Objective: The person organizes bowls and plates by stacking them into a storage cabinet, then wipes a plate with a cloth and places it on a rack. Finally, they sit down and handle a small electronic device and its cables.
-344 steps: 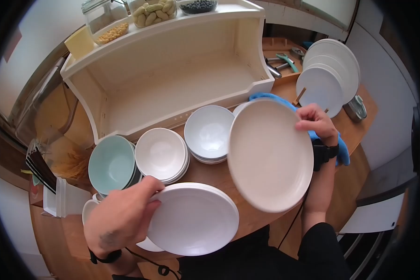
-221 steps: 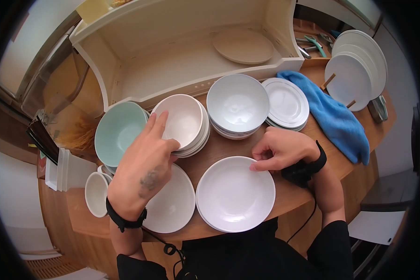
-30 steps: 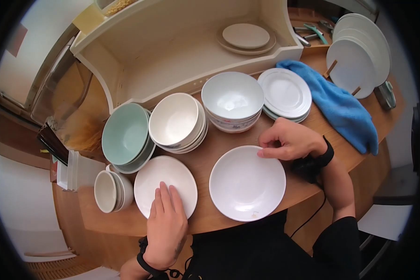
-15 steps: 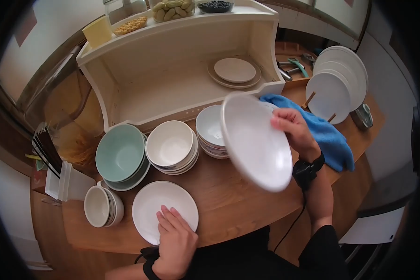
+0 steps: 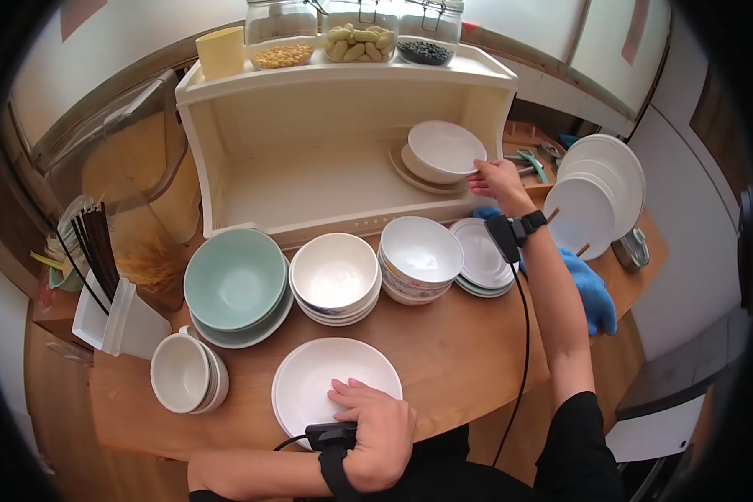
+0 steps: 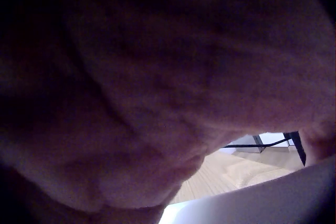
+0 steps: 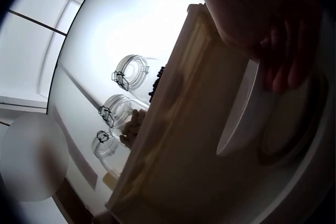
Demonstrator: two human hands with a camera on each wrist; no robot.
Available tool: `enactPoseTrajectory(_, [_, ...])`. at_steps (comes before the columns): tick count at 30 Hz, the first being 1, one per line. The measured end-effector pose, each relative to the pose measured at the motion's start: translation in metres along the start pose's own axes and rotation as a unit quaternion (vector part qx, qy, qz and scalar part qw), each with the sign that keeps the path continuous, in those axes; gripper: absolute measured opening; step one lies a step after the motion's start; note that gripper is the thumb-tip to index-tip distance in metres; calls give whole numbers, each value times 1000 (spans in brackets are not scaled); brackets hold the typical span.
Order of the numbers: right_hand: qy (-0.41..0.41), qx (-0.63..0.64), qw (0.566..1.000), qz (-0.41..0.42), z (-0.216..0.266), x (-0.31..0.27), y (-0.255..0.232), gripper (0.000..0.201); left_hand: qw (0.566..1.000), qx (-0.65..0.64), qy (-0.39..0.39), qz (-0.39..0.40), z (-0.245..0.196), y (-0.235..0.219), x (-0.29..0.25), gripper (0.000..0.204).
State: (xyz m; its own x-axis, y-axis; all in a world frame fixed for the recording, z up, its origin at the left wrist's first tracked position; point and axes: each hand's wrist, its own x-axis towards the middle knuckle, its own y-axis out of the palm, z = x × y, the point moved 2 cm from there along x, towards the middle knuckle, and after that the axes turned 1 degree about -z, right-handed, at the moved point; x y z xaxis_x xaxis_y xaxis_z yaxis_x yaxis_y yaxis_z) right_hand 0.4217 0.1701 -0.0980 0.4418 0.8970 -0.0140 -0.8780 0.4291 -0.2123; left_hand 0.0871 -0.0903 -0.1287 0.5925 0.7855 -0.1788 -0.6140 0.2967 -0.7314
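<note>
My right hand [image 5: 500, 182] pinches the rim of a deep white plate [image 5: 445, 146] inside the cream shelf unit [image 5: 293, 180]. That plate overlaps a smaller plate and a larger beige plate [image 5: 400, 174] lying there. In the right wrist view the held plate [image 7: 244, 111] is tilted, with my fingers [image 7: 286, 77] at its edge. My left hand [image 5: 382, 431] rests with fairly straight fingers on the white plates [image 5: 309, 376] at the table's front edge. The palm [image 6: 157, 87] fills most of the left wrist view, above a pale plate rim [image 6: 252, 198].
Between shelf and plates stand stacks of green bowls [image 5: 234, 280], cream bowls [image 5: 335, 272] and white bowls [image 5: 422, 251]. Small plates [image 5: 483, 255] and a blue cloth [image 5: 590, 293] lie right; cups [image 5: 180, 372] stand left. Jars [image 5: 360, 38] top the shelf. A cable hangs from my right wrist.
Over these seconds a beige plate and a smaller one have come onto the shelf. My right hand has just carried the deep plate up from the table; my left hand stays on the front plates.
</note>
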Motion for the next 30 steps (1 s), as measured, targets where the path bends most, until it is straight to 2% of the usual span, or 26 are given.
enactPoseTrajectory(3, [30,-25,999,-11,-7,24,12,28,1000,-16,6,0,0,3,-1,43])
enactPoseTrajectory(5, [30,-31,999,-25,-11,35,19,28,970,106,-94,-199,16,-8,-19,30])
enactPoseTrajectory(6, [33,-36,998,-27,-12,40,22,28,970,86,-70,-218,24,-8,-21,30])
enactPoseTrajectory(10, [52,-59,996,-32,-10,50,22,29,974,87,-83,-191,19,-2,-14,31])
enactPoseTrajectory(11, [53,-62,996,-30,-11,53,20,29,995,22,-17,-97,17,-1,-4,36])
enactPoseTrajectory(12, [60,-73,995,-26,-13,57,18,28,998,-43,51,-2,14,2,2,43])
enactPoseTrajectory(17, [60,-115,991,-25,-16,59,14,30,999,-43,24,-3,10,5,4,43])
enactPoseTrajectory(19, [33,-255,966,-20,-11,52,9,39,999,-43,23,-4,9,6,3,43])
enactPoseTrajectory(20, [35,-254,966,-22,-10,49,8,39,999,-32,22,-6,8,6,3,44])
enactPoseTrajectory(21, [-13,-375,926,-38,-7,46,8,38,999,-22,21,-9,8,7,3,45])
enactPoseTrajectory(22, [-59,-489,869,-53,-4,43,8,38,999,-21,24,-11,7,7,0,45])
enactPoseTrajectory(23, [-57,-488,869,-56,-2,38,11,38,995,33,-41,-81,9,5,-4,38])
enactPoseTrajectory(24, [-90,-517,845,-100,2,30,15,37,980,85,-104,-149,11,1,-8,32])
enactPoseTrajectory(25, [-122,-544,818,-143,1,25,14,38,980,85,-100,-150,10,1,-9,32])
enactPoseTrajectory(26, [-117,-543,819,-144,-5,26,11,38,981,88,-96,-141,11,1,-9,32])
enactPoseTrajectory(28, [-248,-478,835,-109,-12,29,9,36,982,93,-89,-135,14,-1,-9,33])
enactPoseTrajectory(30, [-244,-455,853,-80,-18,28,8,34,979,97,-80,-158,18,-5,-11,33])
